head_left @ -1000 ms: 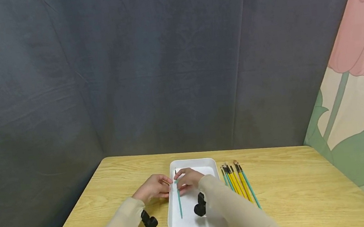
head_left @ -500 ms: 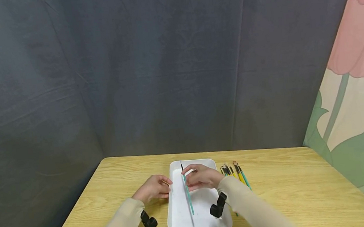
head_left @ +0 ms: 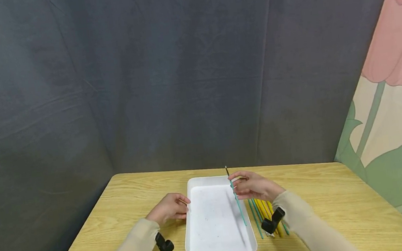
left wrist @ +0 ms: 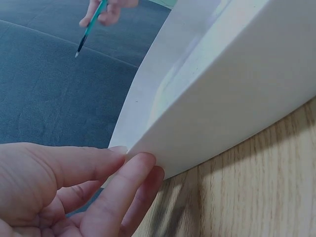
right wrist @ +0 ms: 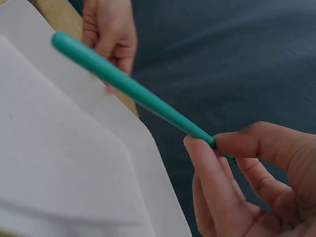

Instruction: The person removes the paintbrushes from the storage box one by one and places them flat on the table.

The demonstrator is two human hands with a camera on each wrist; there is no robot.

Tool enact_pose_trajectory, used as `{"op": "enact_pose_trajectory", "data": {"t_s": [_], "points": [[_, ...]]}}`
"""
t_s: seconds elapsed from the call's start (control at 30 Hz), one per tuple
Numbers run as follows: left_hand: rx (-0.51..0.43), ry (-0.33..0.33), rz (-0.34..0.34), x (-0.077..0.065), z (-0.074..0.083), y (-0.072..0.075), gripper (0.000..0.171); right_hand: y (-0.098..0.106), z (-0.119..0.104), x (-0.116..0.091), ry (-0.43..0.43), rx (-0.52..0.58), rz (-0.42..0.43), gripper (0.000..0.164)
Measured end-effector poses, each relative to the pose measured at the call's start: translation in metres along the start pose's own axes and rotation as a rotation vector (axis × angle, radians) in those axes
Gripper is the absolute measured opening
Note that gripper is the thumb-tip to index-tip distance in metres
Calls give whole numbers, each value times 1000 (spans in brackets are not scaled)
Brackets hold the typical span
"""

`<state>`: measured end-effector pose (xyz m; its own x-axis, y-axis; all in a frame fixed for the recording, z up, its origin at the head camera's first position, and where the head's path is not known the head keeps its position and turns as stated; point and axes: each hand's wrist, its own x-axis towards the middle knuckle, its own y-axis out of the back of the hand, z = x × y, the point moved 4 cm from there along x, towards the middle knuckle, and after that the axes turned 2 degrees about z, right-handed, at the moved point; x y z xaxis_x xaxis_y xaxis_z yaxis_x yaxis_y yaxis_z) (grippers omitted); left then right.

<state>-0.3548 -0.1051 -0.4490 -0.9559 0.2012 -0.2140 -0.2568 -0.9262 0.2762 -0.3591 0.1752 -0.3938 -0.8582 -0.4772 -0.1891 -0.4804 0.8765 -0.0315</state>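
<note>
My right hand [head_left: 254, 187] pinches a thin teal paintbrush [head_left: 238, 203] between thumb and fingertips. The brush hangs tilted over the right side of a white rectangular tray [head_left: 214, 229], dark ferrule and bristles pointing up and away. Up close in the right wrist view, the rounded end of the paintbrush handle [right wrist: 128, 86] reaches out over the tray. At the tray's left side, my left hand [head_left: 169, 208] holds the rim. In the left wrist view, fingertips meet the tray [left wrist: 217, 98] at its edge and outer wall.
Several yellow and teal paintbrushes [head_left: 262, 216] lie side by side on the wooden table [head_left: 325, 206] just right of the tray, partly covered by my right hand and wrist camera. A dark grey curtain [head_left: 182, 83] hangs behind, and a tulip-patterned cloth [head_left: 397, 122] on the right.
My right hand has lifted the teal paintbrush from the tray's left side and carried it right, to above the right rim. My left hand stays at the tray's left edge.
</note>
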Motion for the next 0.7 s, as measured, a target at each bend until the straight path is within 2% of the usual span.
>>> {"op": "enact_pose_trajectory", "data": {"t_s": [0.13,0.33,0.57,0.7], "points": [[11,-1,1,-1,0,0,22,25,1,-15,20,28,21,36],[25,6,11,-2,2,0,21,55,7,-32,26,22,46,32],[33,9,9,-4,3,0,22,86,23,-43,-10,-52,105,28],[30,6,7,-3,3,0,22,104,34,-48,-39,-86,138,33]]}}
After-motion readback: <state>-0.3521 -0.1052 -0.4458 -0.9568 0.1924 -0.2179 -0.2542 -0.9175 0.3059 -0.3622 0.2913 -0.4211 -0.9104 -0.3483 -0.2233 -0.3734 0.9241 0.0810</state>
